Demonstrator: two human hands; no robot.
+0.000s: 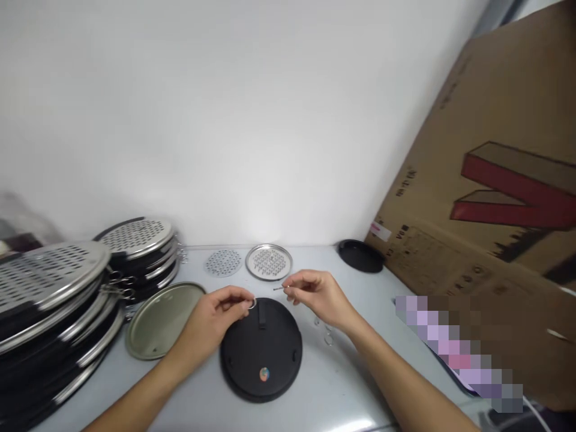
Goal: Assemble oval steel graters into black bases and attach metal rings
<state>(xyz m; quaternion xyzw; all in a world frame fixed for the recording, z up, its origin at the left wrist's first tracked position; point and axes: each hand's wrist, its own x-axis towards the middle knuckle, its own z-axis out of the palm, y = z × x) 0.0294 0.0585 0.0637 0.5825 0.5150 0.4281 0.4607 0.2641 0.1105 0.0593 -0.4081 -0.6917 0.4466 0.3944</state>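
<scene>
My left hand (225, 309) pinches a small metal ring (252, 304) between thumb and fingertips, over the far edge of a round black lid-like disc (261, 348). The disc lies flat, with a raised bar near its far side and a colourful round sticker near its front. To the right and a little farther off, my right hand (315, 293) is closed in a pinch on a small thin metal piece (278, 289), too small to identify. Loose metal rings (329, 339) lie on the table below my right wrist.
Stacks of round perforated metal-and-black pieces (54, 282) stand at the left, beside an olive round tray (157, 321). A perforated disc (224, 263), a rimmed perforated plate (269, 262) and a black round tray (361, 256) lie near the wall. A large cardboard box (450, 252) leans at the right.
</scene>
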